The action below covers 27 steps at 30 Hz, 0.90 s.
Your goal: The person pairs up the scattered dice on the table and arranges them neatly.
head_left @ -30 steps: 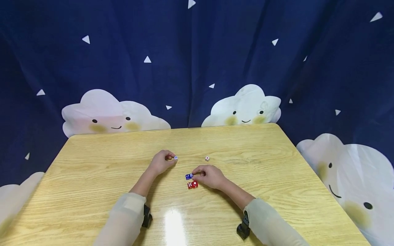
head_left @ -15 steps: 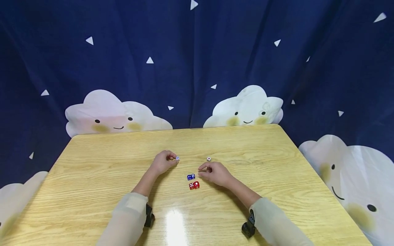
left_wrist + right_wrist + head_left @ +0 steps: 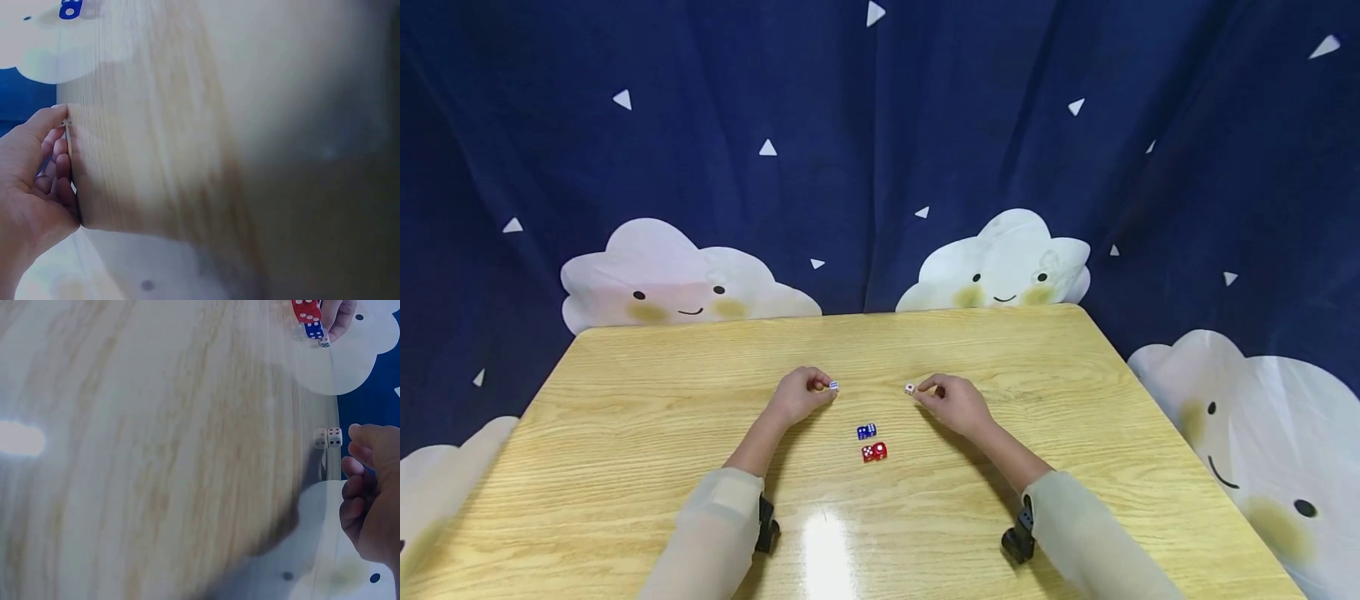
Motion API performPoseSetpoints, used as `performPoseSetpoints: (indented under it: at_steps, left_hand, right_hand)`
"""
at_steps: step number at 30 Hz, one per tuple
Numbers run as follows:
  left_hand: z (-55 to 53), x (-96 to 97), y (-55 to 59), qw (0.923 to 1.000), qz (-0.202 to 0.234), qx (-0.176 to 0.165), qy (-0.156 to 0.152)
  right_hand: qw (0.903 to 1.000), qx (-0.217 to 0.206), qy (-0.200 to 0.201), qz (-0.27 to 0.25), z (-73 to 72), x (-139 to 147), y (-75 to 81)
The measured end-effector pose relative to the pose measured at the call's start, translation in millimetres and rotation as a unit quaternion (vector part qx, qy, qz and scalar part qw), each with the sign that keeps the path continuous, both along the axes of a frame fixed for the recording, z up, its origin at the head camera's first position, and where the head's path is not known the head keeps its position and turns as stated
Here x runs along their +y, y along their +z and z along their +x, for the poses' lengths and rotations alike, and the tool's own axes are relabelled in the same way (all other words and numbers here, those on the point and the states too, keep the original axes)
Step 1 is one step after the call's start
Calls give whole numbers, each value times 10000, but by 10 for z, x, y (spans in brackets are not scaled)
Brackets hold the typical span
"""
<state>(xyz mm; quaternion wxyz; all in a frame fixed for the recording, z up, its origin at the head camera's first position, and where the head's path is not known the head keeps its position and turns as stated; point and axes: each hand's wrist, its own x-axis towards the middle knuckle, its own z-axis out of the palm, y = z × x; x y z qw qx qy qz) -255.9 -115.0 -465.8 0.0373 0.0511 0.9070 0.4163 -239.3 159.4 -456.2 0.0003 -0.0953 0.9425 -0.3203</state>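
My left hand [image 3: 801, 394] pinches a small white die [image 3: 833, 386] with blue pips between thumb and fingertips, close over the table. In the left wrist view, the left hand [image 3: 37, 169] mostly hides that die. My right hand [image 3: 955, 402] is beside another white die [image 3: 910, 389], which has a large red pip on top. In the right wrist view, a narrow gap shows between this die [image 3: 335, 437] and the thumb tip, and the fingers curl loosely below. Two blue dice [image 3: 867, 432] sit side by side between the hands, with two red dice [image 3: 875, 452] just in front of them.
The wooden table [image 3: 662, 417] reaches back to a dark blue curtain [image 3: 820, 167] printed with white clouds and triangles. A black wrist camera [image 3: 767, 527] is strapped at the left cuff, and another black camera [image 3: 1019, 540] at the right cuff.
My right hand has left the blue dice and moved back and right to the white die with the red pip. The left hand has stayed in place with its die.
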Motion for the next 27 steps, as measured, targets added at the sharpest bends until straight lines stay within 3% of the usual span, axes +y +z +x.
performPoseSetpoints:
  at_steps: [15, 27]
  left_hand:
    - [-7, -9, 15, 9999, 75, -113, 17]
    - [5, -5, 27, 9997, 87, -219, 14]
  right_hand:
    - [9992, 121, -354, 159, -89, -102, -89]
    - [9990, 157, -377, 153, -107, -188, -130]
